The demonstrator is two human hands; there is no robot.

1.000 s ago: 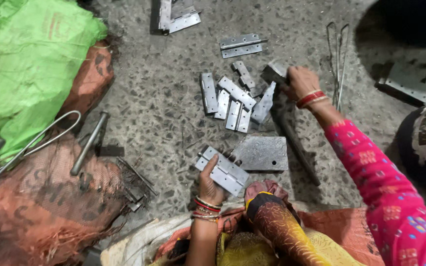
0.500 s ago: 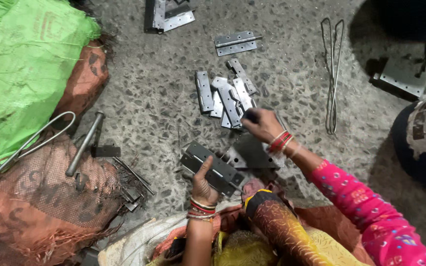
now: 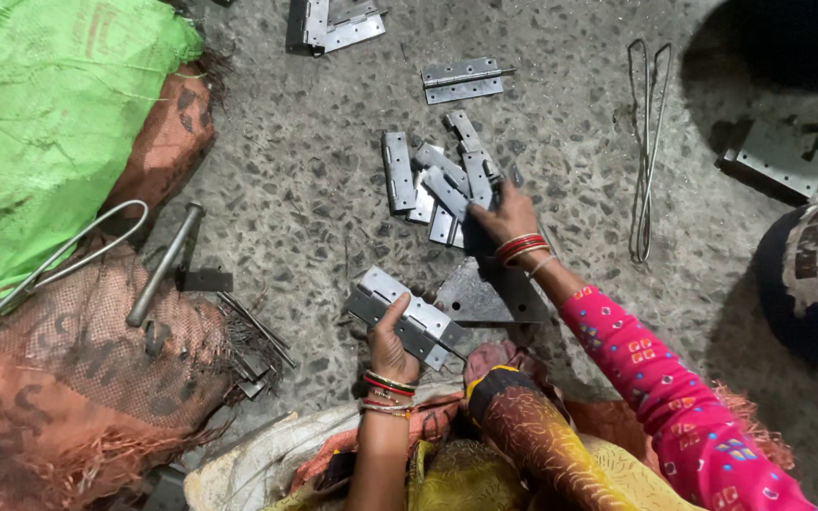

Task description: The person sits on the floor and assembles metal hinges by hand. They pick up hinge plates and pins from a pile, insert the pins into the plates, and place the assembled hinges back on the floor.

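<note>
My left hand (image 3: 392,352) grips a folded grey steel hinge (image 3: 400,312) from below, just above my lap. My right hand (image 3: 504,218), with red bangles at the wrist, rests at the right edge of a loose pile of hinge leaves (image 3: 423,185) on the speckled floor. Its fingers are closed around what looks like a thin dark pin (image 3: 493,176). Between the two hands a flat dark metal plate (image 3: 485,293) lies on the floor.
An assembled hinge (image 3: 461,80) and more hinges (image 3: 333,24) lie further away. A bent wire loop (image 3: 646,142) is on the right, near a metal plate (image 3: 773,156). Green sack (image 3: 40,114), brown sack (image 3: 78,378), metal rod (image 3: 163,265) and thin pins (image 3: 253,341) are on the left.
My right hand came back from the far right, passed over the flat plate, and now sits on the pile of leaves. My left hand kept hold of the hinge.
</note>
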